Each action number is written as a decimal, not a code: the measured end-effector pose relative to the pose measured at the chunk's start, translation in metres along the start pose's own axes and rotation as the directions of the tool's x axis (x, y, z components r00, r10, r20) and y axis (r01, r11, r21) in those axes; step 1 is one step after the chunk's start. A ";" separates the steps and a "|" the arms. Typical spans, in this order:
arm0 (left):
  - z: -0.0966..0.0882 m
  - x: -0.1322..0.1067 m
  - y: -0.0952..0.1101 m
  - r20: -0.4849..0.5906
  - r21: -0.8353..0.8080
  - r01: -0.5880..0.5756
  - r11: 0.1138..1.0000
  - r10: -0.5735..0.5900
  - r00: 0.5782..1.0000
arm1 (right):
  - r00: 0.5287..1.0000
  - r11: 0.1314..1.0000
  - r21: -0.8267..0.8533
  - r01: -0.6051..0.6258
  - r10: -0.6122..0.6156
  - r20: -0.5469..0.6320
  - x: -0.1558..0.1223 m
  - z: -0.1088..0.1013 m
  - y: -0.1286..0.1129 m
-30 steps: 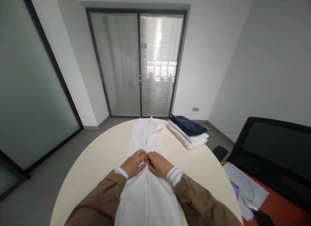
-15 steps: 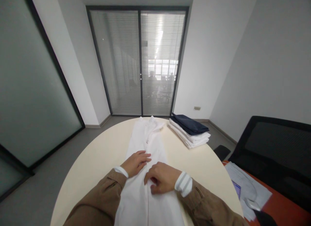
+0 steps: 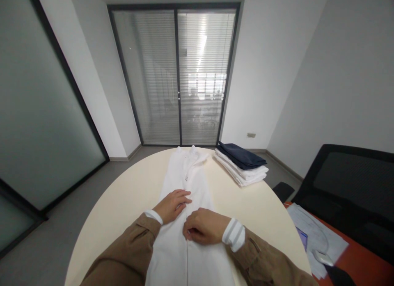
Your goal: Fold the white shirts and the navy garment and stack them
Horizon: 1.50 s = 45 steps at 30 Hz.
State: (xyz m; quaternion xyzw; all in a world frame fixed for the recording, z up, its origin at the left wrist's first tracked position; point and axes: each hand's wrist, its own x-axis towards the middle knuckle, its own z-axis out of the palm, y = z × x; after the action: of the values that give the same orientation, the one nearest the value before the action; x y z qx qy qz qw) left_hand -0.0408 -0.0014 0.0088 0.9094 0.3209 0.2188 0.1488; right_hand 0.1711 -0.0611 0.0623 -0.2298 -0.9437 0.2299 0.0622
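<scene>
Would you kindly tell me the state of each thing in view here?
White button-front shirt: lying flat, collar at the far end, front closed.
Left bare hand: open, resting on the shirt.
Right bare hand: fingers curled, on the shirt's front edge.
Stack of white folded clothes: folded, on the round cream table.
Navy folded cloth: folded, atop the stack.
Glass double door: shut, blinds lowered.

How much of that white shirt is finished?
Partly, it seems. Done: the collar end of the white shirt lies flat and closed, beside a folded pile of white and navy clothes. In hand: the right hand curls at the shirt's front edge, while the left hand rests flat nearby. Left: the lower front, below the hands.
</scene>
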 end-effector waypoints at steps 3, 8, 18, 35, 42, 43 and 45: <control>0.002 0.000 -0.001 0.000 0.003 0.004 1.000 -0.004 1.000 | 1.000 1.000 -0.016 -0.027 0.027 -0.001 0.002 0.005 0.002; 0.000 -0.002 -0.002 0.037 -0.008 0.079 0.997 -0.078 0.996 | 0.995 0.987 0.130 -0.096 0.099 -0.019 0.003 0.007 0.010; -0.020 0.004 0.042 0.134 0.073 0.033 0.997 -0.042 0.990 | 0.848 0.776 0.444 -0.448 0.211 0.486 0.005 0.012 -0.015; 0.018 0.003 0.027 0.040 0.195 0.072 0.978 -0.081 0.996 | 0.675 0.730 0.659 -0.184 0.581 -0.455 -0.008 -0.030 0.107; 0.014 0.006 0.030 0.081 0.191 0.093 0.977 -0.110 0.991 | 0.287 0.734 0.629 -0.256 0.679 -0.676 -0.002 -0.022 0.203; 0.013 0.007 0.030 0.090 0.204 0.106 0.973 -0.126 0.988 | 0.286 0.736 0.635 -0.235 0.677 -0.679 0.003 -0.023 0.210; 0.011 0.010 0.032 0.111 0.227 0.134 0.965 -0.162 0.981 | 0.286 0.745 0.637 -0.198 0.665 -0.690 0.012 -0.025 0.222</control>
State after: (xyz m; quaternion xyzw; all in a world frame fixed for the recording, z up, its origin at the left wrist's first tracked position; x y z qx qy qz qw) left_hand -0.0119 -0.0207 0.0152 0.9059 0.3998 0.1116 0.0841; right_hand 0.2559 0.1297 -0.0181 -0.5487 -0.5793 0.2821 0.5327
